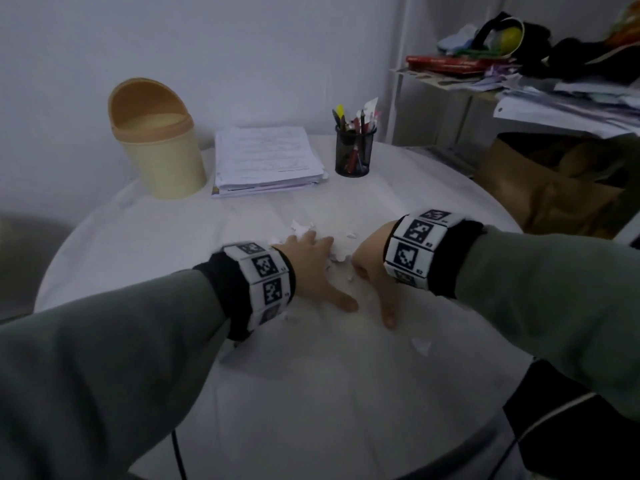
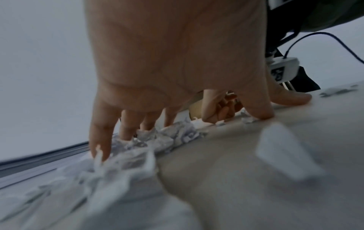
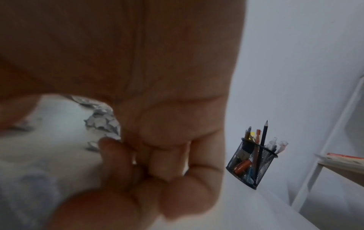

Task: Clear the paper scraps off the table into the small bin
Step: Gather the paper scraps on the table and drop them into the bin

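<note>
Torn white paper scraps (image 1: 337,256) lie bunched in the middle of the round white table (image 1: 138,244), between my two hands. My left hand (image 1: 322,268) has its fingers spread and its tips pressed down into the scraps (image 2: 173,137), thumb flat on the table. My right hand (image 1: 370,282) faces it, fingers curled in toward the palm (image 3: 157,163) and thumb stretched along the table; I see no scrap inside the fingers. Loose scraps lie behind the hands (image 1: 303,226) and nearer me (image 1: 420,344). The small beige bin (image 1: 156,140), its swing lid tipped open, stands at the far left.
A stack of printed papers (image 1: 266,157) lies beside the bin, and a black mesh pen holder (image 1: 355,152) stands to its right. A cluttered shelf (image 1: 519,74) and a brown paper bag (image 1: 540,188) are beyond the table's right edge. A cable hangs by the near edge.
</note>
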Demonstrator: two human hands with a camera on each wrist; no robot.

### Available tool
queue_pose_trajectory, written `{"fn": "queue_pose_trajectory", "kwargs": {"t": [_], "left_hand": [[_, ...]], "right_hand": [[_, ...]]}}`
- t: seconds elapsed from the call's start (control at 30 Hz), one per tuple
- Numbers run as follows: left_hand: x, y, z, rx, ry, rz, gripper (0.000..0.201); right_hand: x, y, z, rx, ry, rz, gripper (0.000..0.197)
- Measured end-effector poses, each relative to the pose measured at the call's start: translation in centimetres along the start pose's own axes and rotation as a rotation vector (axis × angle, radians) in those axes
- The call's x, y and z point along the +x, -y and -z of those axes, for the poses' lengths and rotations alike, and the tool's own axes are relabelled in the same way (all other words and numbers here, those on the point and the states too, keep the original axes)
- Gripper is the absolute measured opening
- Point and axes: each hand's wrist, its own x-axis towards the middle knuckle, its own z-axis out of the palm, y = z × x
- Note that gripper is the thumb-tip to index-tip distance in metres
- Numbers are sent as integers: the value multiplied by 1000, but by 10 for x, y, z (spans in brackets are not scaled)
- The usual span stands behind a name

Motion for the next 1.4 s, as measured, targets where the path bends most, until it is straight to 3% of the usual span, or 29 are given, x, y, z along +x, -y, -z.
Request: {"fn": "queue_pose_trajectory", "kwargs": {"t": [0.13, 0.27, 0.4, 0.5, 0.63, 0.77, 0.87, 0.93, 0.97, 1.07, 1.1, 1.27, 1.4], "left_hand": [[3, 3, 4, 10, -6, -47, 126], [-2, -12, 1, 23, -45, -24, 129], [6, -22, -2, 17, -76, 46, 119], [13, -17, 1, -20, 9, 88, 111], [9, -7, 5, -26, 28, 80, 115], [-6, 3, 14, 42, 86, -18, 94], [-16, 7, 16, 49, 123, -119, 74], [-21, 13, 19, 34, 105, -151, 69], [-22, 17, 23, 21, 88, -154, 65], [-17, 32, 34, -33, -8, -125, 50], [-12, 37, 38, -51, -40, -104, 46], [24, 53, 45, -62, -53, 12, 44], [46, 49, 41, -60, -18, 12, 50]], "right_hand": [[-7, 0, -3, 12, 8, -24, 68], [-16, -1, -11, -51, -83, -34, 90], [-16, 4, -16, 66, -110, -67, 76], [-22, -3, -16, 54, -83, -84, 70], [-31, -12, -33, 50, -112, -153, 52], [-26, -8, -31, 230, 6, -93, 109], [-9, -10, -21, 399, -170, -139, 130], [1, -8, -14, 442, -198, -184, 142], [5, -7, -10, 446, -179, -187, 135], [15, -3, -2, 450, -180, -143, 67], [17, -2, -2, 466, -208, -122, 56], [22, -5, 1, 612, -405, -92, 55], [27, -6, 2, 585, -405, -166, 43]]}}
